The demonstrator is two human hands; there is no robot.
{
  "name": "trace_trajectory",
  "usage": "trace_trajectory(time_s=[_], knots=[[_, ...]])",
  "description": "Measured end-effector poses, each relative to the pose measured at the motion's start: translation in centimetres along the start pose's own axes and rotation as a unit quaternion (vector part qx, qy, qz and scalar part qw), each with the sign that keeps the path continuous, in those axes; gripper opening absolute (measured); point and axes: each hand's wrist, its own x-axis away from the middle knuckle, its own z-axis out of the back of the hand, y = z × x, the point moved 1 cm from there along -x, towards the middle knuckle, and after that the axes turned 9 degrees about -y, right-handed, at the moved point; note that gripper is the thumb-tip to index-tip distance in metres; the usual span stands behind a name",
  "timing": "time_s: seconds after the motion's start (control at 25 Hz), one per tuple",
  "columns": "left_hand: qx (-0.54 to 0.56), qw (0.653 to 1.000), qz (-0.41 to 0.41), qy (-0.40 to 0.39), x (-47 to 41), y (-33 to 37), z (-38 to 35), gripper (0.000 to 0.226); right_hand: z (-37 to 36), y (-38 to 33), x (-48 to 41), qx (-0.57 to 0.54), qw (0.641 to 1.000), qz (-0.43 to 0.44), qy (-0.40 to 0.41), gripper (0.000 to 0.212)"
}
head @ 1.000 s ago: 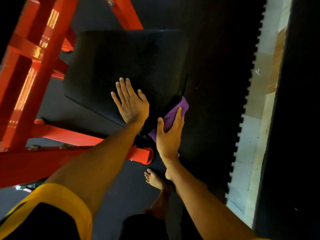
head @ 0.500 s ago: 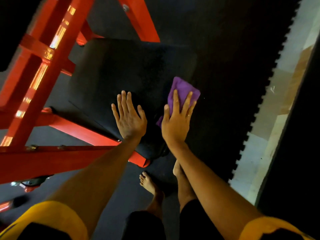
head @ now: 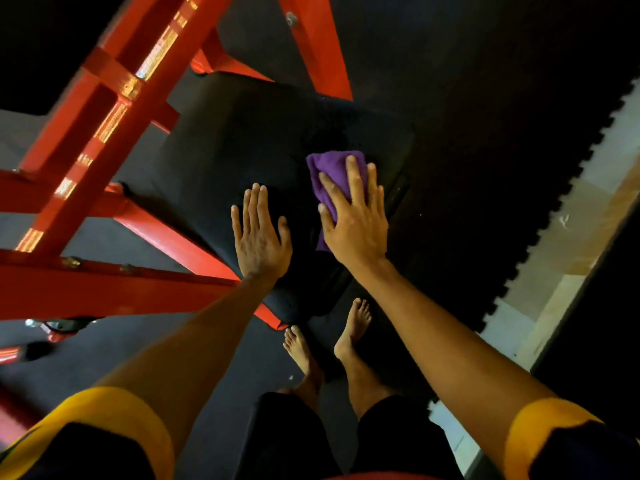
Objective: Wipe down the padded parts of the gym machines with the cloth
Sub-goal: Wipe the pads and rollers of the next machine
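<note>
Step in hand: wiping the top of the black seat pad (head: 242,150) of a red-framed machine (head: 104,133); this reads as mid-wipe on this pad, not the start or end of the whole job.
Cloth: the purple cloth (head: 329,163) lies bunched on the right half of the pad, near its right edge, and most of it is under the palm.
Right hand: the right hand (head: 356,223) lies flat on the cloth with straight, slightly spread fingers, pressing it into the pad rather than gripping it.
Left hand: the left hand (head: 258,237) holds nothing; it rests palm down on the near part of the pad, fingers straight and together, just beside the right hand but not touching it.
Stance: bare feet (head: 356,323) stand on the dark floor mat (head: 485,168) at the pad's near corner.
Left to do, as judged: the far and left parts of the pad, its side edges, and then any other pads.
Next move calls for: steady downward pressure while sliding the cloth across the pad towards the frame side, with the palm centred so the cloth does not roll out. The left hand would have to lift or shift so its patch can be wiped too.
Watch for: the frame bars that cross close to the pad's far and left edges.
</note>
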Motion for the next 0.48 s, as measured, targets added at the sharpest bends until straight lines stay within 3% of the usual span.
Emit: trace_trajectory(time_s=[0.12,0.24,0.36,0.48], knots=[[-0.005,1.000,-0.001,-0.012,0.1,-0.1,-0.1,0.062,-0.8,-0.6,4.0,-0.020,0.999,-0.024,0.007,0.059],[0.000,0.999,0.002,-0.036,0.1,-0.1,0.1,0.066,-2.5,-2.9,6.8,0.037,0.996,0.076,-0.021,0.059],[0.004,0.999,-0.009,-0.032,0.3,-0.3,-0.1,0.066,-2.3,-4.3,2.0,0.076,0.984,0.151,-0.050,0.061],[0.002,1.000,-0.006,-0.019,0.1,-0.3,-0.1,0.063,-1.0,-5.5,-3.6,0.117,0.976,0.149,-0.110,0.068]])
